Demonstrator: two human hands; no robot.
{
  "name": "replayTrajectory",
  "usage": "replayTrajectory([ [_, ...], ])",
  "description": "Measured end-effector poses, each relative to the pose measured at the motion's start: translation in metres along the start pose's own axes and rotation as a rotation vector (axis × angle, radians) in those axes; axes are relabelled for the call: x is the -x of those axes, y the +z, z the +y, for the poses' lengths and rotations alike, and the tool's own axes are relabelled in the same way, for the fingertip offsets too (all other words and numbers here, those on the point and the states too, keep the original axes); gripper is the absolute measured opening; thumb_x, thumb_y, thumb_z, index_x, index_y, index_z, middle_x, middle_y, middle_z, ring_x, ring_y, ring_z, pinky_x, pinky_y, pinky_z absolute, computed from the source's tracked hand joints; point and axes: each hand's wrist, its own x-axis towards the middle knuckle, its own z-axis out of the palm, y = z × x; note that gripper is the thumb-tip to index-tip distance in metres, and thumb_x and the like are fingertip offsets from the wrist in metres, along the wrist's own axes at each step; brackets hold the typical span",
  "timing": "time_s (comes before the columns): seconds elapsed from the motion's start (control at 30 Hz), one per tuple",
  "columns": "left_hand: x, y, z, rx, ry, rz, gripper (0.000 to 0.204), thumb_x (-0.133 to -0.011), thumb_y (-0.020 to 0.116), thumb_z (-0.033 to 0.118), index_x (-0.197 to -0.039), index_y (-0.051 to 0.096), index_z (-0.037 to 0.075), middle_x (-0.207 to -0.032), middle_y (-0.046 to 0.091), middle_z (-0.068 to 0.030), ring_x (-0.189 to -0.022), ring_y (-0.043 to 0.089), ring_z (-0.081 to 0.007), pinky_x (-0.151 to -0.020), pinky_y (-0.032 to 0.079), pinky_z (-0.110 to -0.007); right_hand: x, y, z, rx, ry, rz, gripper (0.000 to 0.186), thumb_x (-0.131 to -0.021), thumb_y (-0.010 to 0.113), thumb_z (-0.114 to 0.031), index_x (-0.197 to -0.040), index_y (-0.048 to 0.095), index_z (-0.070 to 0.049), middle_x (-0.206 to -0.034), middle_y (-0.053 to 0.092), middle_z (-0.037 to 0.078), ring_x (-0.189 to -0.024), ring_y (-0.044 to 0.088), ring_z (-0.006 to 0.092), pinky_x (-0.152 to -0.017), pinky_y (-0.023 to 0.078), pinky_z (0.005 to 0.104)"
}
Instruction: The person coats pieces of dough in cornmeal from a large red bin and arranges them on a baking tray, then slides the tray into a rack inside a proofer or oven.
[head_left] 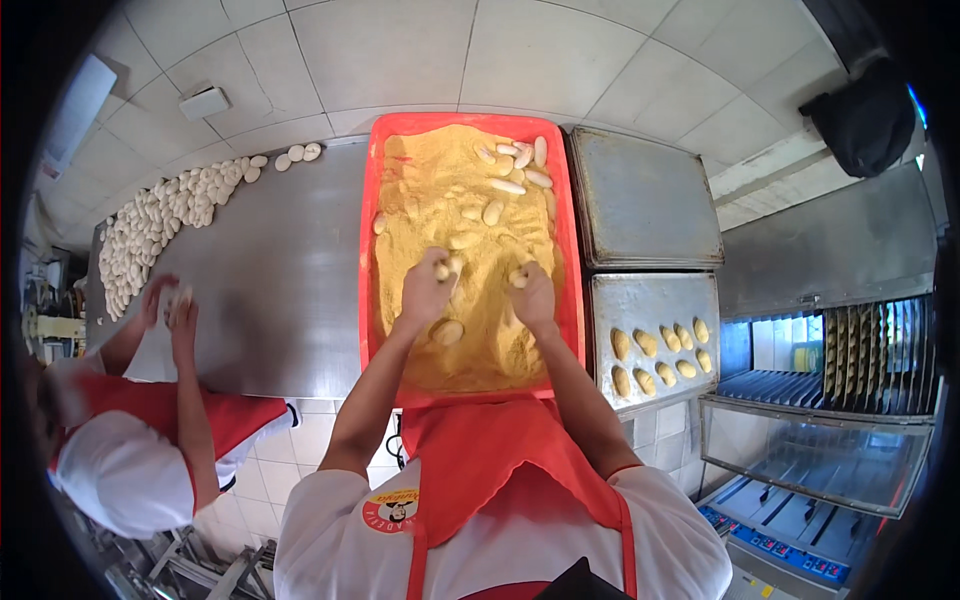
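Note:
A red rectangular tub (368,260) filled with yellow crumb-like meal (425,165) lies in front of me. Both my arms reach into it. My left hand (428,292) is closed around a piece of dough (442,271), partly hidden by the fingers. To its right, my right hand (534,298) grips another dough piece (518,279) just over the meal. Below my left hand, a coated dough piece (447,332) rests in the meal. Several pieces lie farther back, including a coated one (493,212) and paler, elongated ones (507,186) toward the far right corner.
On the right, a metal tray (610,385) bears several coated dough pieces, with an unloaded tray (640,190) behind it. Left of the tub, a steel table (290,260) carries heaped white dough pieces (165,215). A co-worker's hands (180,312) work there. An open rack cabinet (830,350) stands far right.

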Motion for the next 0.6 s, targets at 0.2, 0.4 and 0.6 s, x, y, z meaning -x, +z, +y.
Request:
replayTrajectory([
  [0.2,0.04,-0.004,-0.018,1.492,-0.368,-0.165,0.036,-0.091,0.062,0.011,-0.126,0.055,0.009,-0.098,0.063,-0.0044,-0.084,0.063,-0.0148,-0.061,0.052,-0.028,0.045,-0.005,0.019,-0.151,0.214,-0.2,0.033,-0.074,0.073,-0.02,-0.097,0.059,-0.001,-0.085,0.066,0.026,-0.085,0.065,0.0431,-0.077,0.052,0.0469],
  [0.4,0.057,0.033,0.01,1.489,-0.354,-0.165,0.022,-0.092,0.067,0.016,-0.112,0.057,0.013,-0.092,0.064,0.0009,-0.075,0.062,-0.0111,-0.05,0.044,-0.022,0.098,0.009,-0.002,0.068,0.05,-0.453,0.03,-0.075,0.071,-0.018,-0.094,0.061,0.002,-0.091,0.067,0.025,-0.088,0.066,0.0403,-0.076,0.054,0.0457],
  [0.6,0.049,0.086,0.094,1.174,-0.343,-0.169,0.024,-0.091,0.07,0.021,-0.111,0.061,0.012,-0.089,0.063,0.0019,-0.072,0.061,-0.0076,-0.052,0.043,-0.021,0.091,-0.037,0.052,0.087,0.141,-0.612,0.035,-0.076,0.07,-0.025,-0.095,0.063,0.004,-0.095,0.067,0.027,-0.09,0.067,0.04,-0.076,0.054,0.0466],
])
